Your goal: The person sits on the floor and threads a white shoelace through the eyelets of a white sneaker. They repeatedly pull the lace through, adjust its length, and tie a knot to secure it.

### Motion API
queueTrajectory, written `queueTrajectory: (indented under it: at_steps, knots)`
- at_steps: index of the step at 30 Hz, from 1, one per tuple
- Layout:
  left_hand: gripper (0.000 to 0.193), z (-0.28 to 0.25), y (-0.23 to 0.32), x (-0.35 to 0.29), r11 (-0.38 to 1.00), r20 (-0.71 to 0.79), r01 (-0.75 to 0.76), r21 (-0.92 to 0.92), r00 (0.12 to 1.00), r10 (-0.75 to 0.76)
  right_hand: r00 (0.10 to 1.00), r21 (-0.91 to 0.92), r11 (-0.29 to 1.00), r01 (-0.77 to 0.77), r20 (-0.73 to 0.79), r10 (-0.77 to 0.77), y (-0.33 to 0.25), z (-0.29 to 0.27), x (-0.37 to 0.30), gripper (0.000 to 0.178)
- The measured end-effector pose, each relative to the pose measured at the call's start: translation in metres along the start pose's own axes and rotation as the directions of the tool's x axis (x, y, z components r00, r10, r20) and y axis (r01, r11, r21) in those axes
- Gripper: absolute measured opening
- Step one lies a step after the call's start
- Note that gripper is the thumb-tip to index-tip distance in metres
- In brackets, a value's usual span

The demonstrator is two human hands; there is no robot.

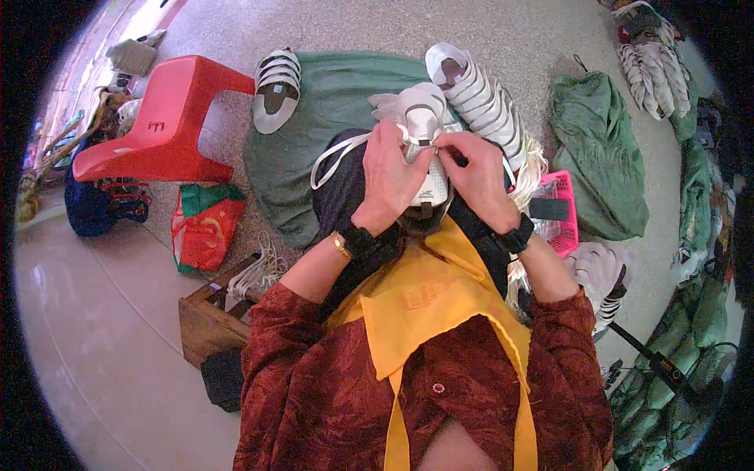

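A white shoe upper (431, 187) lies in my lap between my two hands. My left hand (388, 174) is closed at its left side, thumb and fingers pinched near the eyelets. From that hand a flat white shoelace (316, 173) loops out to the left. My right hand (477, 174) is closed too, with thumb and forefinger pinched on the lace at the middle of the upper. The fingers partly hide the eyelets. Just beyond, to the right, lies a row of nested white shoe uppers (491, 106).
A green cloth (345, 78) covers the floor ahead, with several stacked uppers (276, 88) on its left. A red plastic chair (173, 110) and a wooden box (206, 322) stand left. To the right are a pink basket (567, 208), bundled laces (531, 174) and a green sack (597, 157).
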State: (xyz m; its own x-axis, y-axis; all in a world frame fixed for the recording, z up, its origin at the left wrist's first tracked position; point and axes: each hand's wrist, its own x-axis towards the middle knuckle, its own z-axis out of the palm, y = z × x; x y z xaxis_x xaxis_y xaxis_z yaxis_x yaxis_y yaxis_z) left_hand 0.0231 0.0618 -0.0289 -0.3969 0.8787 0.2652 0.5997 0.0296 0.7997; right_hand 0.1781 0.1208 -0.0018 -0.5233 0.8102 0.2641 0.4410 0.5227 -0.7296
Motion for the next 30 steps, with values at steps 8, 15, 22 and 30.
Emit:
queueTrajectory:
  at_steps: [8,15,22,30]
  knots:
    - [0.039,-0.02,-0.014,0.008,0.991,0.226,0.085,-0.1,0.972,-0.061,0.98,-0.147,0.97,0.191,0.075,-0.182,0.011,0.001,0.002,0.014]
    - [0.032,-0.046,-0.012,0.016,0.996,0.373,-0.044,-0.081,0.925,0.071,0.979,-0.185,0.962,0.199,0.077,-0.188,0.001,0.0,0.004,0.013]
    - [0.036,-0.034,-0.008,0.017,0.973,0.321,-0.213,0.092,0.931,0.173,0.965,-0.066,0.966,0.249,0.103,-0.242,-0.013,-0.004,0.007,0.013]
    - [0.034,-0.03,-0.009,0.012,0.989,0.301,-0.139,0.055,0.946,0.117,0.992,-0.068,0.993,0.096,0.083,-0.09,-0.026,0.022,0.019,0.009]
